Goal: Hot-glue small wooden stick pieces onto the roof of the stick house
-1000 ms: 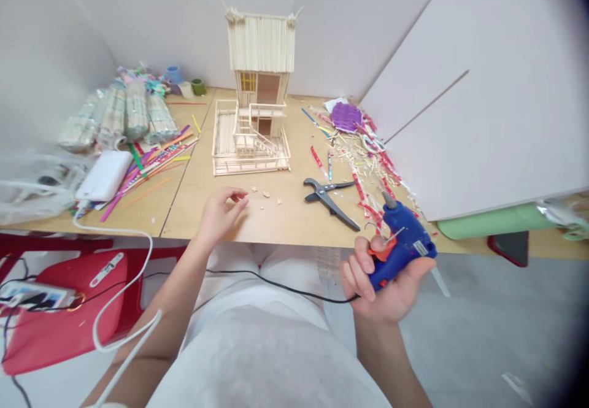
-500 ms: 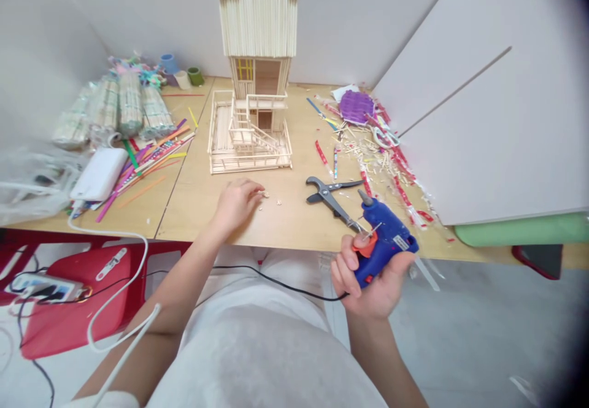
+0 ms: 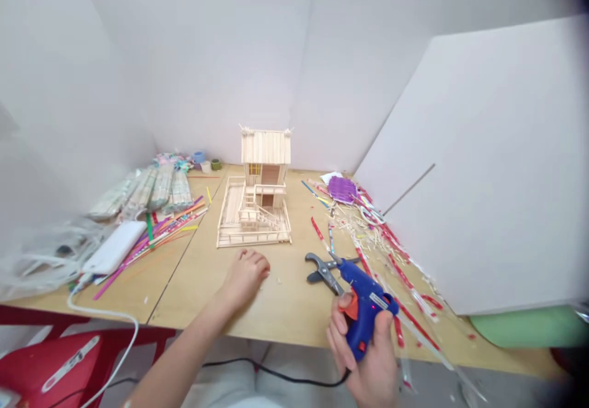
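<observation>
My right hand [image 3: 363, 346] is wrapped round the handle of a blue hot glue gun [image 3: 368, 297] with an orange trigger. The gun's nozzle points up and left, above a pair of dark-handled pliers or cutters [image 3: 324, 273] lying on the table. A clear glue stick [image 3: 421, 337] sticks out of its back end. My left hand [image 3: 246, 276] rests low over the table with its fingers curled together; what they hold, if anything, is hidden. Tiny pale bits [image 3: 278, 281] lie beside it. Behind stands a model house of thin wooden sticks [image 3: 265, 147], with a fenced base.
Bagged stick bundles [image 3: 161, 187], colourful strips [image 3: 156, 233] and a white power bank [image 3: 115, 248] lie at left. Wrappers, cut sticks [image 3: 354, 221] and a purple woven piece [image 3: 343, 189] are at right. A black cord [image 3: 276, 376] trails from the gun. White panels [image 3: 221, 58] surround the table.
The view has tilted up, so the house and table appear lower. The glue gun has moved forward over the table, its nozzle now by the pliers. My left hand's fingers are curled more.
</observation>
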`<state>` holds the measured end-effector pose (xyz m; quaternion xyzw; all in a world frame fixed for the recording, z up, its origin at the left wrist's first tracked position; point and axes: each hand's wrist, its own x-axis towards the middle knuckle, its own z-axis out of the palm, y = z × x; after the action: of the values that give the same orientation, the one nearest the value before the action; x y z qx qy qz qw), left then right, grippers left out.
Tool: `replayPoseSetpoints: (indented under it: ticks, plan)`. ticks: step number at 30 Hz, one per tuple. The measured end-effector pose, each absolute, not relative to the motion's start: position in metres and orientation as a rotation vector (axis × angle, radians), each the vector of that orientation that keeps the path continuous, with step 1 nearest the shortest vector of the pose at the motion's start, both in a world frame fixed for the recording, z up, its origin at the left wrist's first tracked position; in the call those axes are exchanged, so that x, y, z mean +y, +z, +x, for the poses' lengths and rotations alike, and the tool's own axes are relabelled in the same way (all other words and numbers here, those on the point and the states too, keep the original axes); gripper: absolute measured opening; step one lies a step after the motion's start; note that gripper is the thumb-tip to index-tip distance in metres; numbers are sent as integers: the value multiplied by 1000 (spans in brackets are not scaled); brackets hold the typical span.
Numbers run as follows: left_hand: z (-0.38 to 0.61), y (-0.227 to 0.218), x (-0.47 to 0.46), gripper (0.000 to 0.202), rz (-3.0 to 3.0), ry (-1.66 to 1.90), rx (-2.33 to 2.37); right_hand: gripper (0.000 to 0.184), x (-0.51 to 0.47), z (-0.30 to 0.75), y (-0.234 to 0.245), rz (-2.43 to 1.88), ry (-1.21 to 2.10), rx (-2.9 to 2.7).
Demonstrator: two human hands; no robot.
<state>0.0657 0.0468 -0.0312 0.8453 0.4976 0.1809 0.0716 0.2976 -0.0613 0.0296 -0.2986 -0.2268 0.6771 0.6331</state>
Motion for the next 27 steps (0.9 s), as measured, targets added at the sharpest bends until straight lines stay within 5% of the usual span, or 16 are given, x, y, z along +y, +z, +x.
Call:
replayPoseSetpoints:
  ticks: [9,17,27]
  plan:
    - [62,-22,50,11,2510,632,1417,57,17,264,78,-663,1430,-718]
    - [21,1,66,21,1760,1231,1290,63,149,218,127,-702,1223,-980]
    - [-4,-8,65,24,1580,1502,1468,67,232,174,145,-847,1163,-1047]
